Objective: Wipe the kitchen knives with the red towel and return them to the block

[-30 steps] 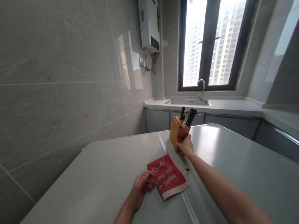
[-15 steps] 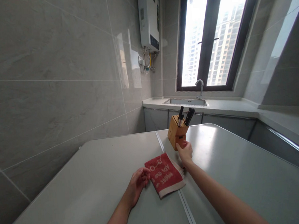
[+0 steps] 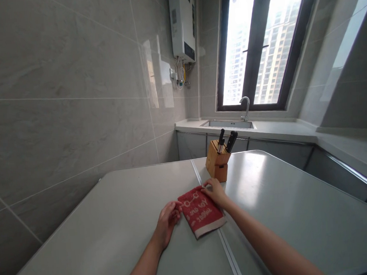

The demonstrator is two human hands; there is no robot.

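A folded red towel [image 3: 201, 211] with pale lettering and a cream border lies on the table. At its left edge, my left hand [image 3: 168, 220] rests with loosely curled fingers, the fingertips at the cloth. My right hand [image 3: 216, 192] has its fingers closed on the far right corner of the towel. Just beyond that hand stands a wooden knife block [image 3: 217, 164], upright, with several black-handled tools in its top, among them a large knife [image 3: 232, 141]. My right hand is apart from the block's front face. The thumb of my left hand is partly hidden.
The pale table [image 3: 127, 191] has a metal seam [image 3: 230, 255] running under the towel. Behind it are a counter [image 3: 280, 128] with a sink [image 3: 228, 125] and faucet [image 3: 247, 108]. A tiled wall [image 3: 75, 120] rises on the left.
My right hand has left the front of the knife block and moved left and nearer, onto the towel's far right corner. The left hand has hardly moved.
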